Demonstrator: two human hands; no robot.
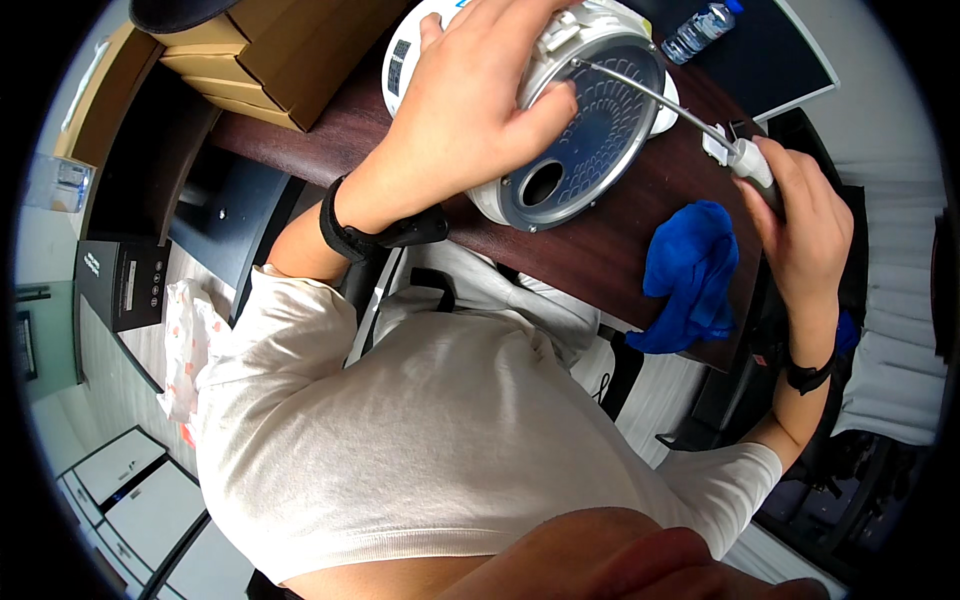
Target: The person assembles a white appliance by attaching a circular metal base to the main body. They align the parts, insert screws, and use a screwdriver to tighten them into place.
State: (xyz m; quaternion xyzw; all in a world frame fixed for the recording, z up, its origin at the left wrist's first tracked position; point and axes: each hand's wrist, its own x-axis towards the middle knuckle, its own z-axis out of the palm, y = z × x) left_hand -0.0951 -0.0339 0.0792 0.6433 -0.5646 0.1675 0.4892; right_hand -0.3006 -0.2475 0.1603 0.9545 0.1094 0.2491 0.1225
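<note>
A white rounded appliance point(393, 98) lies tipped on the dark wooden table, its round grey slotted plate point(610, 130) facing me. The plate has an oval-looking hole near its lower end and small screws around the rim. My left hand point(470, 115) grips the appliance from above, fingers over its top and thumb near the plate. With my right hand point(805, 215) I hold a screwdriver point(668, 104) by its white and grey handle. Its long shaft slants up-left, and the tip meets the plate's upper rim at a screw. Just beyond the handle is a small white part point(715, 145).
A crumpled blue cloth point(690, 262) lies at the near right of the table point(320, 150). A water bottle point(700, 32) lies at the far right. Cardboard boxes point(285, 60) stand at the far left, and a black box point(125, 285) is lower at left.
</note>
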